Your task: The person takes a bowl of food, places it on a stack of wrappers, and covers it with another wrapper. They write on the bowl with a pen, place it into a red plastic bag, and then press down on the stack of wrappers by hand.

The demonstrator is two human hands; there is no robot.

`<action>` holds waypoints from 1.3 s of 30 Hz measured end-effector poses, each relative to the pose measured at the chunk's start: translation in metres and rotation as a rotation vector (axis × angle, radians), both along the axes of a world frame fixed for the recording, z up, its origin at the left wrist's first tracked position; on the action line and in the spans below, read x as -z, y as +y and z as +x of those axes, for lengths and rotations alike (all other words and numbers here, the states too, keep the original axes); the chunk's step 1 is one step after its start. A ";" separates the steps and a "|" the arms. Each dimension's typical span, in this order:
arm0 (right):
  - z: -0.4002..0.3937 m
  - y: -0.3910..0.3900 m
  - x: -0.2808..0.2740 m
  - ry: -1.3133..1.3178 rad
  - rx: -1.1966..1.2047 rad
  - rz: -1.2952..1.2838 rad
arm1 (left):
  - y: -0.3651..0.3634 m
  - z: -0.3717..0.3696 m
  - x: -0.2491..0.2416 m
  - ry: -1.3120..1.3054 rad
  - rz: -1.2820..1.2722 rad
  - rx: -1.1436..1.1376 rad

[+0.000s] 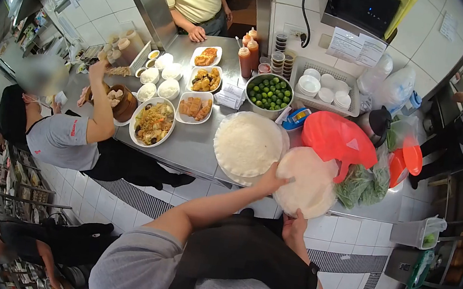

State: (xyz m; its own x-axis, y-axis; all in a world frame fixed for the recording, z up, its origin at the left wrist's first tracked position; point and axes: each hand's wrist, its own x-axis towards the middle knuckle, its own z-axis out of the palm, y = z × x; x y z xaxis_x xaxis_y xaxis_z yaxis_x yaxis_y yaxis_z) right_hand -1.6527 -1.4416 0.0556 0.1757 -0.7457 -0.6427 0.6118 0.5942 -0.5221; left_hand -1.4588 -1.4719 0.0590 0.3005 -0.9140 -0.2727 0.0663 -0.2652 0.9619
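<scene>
My left hand (271, 182) reaches in between two pale rounds, its fingers closed at the left edge of a thin round wrapper (307, 188). My right hand (295, 226) pinches the near edge of that wrapper, which extends past the counter's front edge. Just left of it lies a stack of round white wrappers (248, 143), with scalloped, uneven rims. A red plastic bag (338, 143) touches the wrapper's far side. Leafy greens in clear plastic (360, 186) sit at its right.
A steel bowl of green citrus (269, 93) and a basket of white bowls (325, 90) stand behind. Plated dishes (153, 122) line the counter (204, 153) at left. A co-worker (70, 136) works there; another person (194, 1) stands beyond the pass window. Sauce bottles (245, 59) stand nearby.
</scene>
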 end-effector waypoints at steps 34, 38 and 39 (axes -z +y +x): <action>0.004 0.007 -0.011 -0.010 0.016 0.044 | 0.020 -0.004 -0.052 0.148 0.021 0.001; -0.003 0.009 0.013 -0.046 -0.154 0.311 | 0.023 -0.002 -0.021 -0.054 -0.004 -0.009; -0.004 0.011 0.004 -0.049 -0.236 0.382 | 0.026 -0.002 -0.011 -0.029 -0.035 -0.058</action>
State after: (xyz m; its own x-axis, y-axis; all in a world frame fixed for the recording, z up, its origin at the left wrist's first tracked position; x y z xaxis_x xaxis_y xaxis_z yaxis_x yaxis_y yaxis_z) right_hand -1.6568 -1.4301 0.0517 0.3495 -0.3920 -0.8510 0.4546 0.8651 -0.2118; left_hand -1.4606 -1.4458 0.0700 0.3603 -0.9036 -0.2316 0.0521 -0.2284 0.9722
